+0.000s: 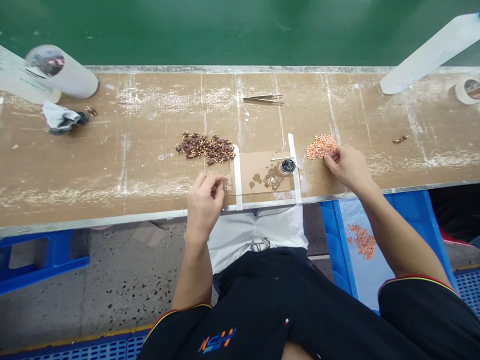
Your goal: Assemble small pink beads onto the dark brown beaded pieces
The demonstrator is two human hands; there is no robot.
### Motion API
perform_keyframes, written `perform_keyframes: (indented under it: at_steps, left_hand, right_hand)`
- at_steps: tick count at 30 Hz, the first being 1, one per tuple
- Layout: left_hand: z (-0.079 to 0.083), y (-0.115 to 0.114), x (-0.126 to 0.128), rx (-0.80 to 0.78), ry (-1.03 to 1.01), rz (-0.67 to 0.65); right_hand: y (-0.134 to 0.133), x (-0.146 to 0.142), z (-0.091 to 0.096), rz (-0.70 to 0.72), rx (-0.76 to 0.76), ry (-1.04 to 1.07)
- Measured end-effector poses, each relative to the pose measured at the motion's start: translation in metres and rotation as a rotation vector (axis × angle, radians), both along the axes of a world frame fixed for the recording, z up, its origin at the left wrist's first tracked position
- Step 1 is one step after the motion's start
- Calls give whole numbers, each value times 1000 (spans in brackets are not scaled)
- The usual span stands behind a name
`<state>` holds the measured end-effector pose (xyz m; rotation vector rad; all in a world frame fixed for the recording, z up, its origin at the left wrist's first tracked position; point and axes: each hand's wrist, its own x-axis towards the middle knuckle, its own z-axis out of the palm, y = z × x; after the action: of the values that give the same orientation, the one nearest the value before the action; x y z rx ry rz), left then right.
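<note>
My left hand [205, 202] is closed in a pinch over the front of the bench, below a pile of small dark and gold parts [206, 148]. What its fingertips hold is too small to make out. At the edge of a heap of small orange-and-white pieces [321, 146], my right hand [348, 167] has its fingers pressed together; whatever is between them is hidden. Between the hands a taped cardboard piece [245, 172] bears wet stains, a small pot of black stuff [288, 166] and a thin white stick [282, 158].
Tweezers [263, 99] lie toward the back of the bench [157, 115]. White rolls [77, 75] stand at left, with a crumpled cloth [62, 117] nearby. A white post [427, 55] and tape roll [468, 90] are at right. Below, a blue tray [341, 250] holds more orange pieces.
</note>
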<state>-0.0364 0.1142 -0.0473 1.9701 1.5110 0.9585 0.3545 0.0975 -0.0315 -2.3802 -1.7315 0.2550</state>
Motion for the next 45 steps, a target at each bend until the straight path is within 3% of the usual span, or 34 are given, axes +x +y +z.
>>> perform_keyframes:
  at_steps: [6,11,18,24,27,33,39,45]
  left_hand:
    - [4,-7,20,-95,-233,-42]
    - [-3,-8,28,-178,-459,-29]
    - [-18,-3,34,-133,-679,-25]
    - [-24,1,32,-281,-809,38]
    - [-22,1,33,-315,-877,49]
    - [-19,-1,33,-317,-905,20]
    - [-22,-2,30,-325,-929,38]
    - [-19,-1,30,-359,-980,62]
  right_hand:
    - [9,-10,16,-18,-133,-113]
    - [12,-13,33,92,-316,-80]
    - [-11,-5,26,102,-121,28]
    - [-28,9,20,30,-47,205]
    - [-24,12,19,106,-23,231]
    - [-4,15,25,274,-149,121]
    - [8,12,34,246,-328,12]
    - [6,15,35,308,-303,31]
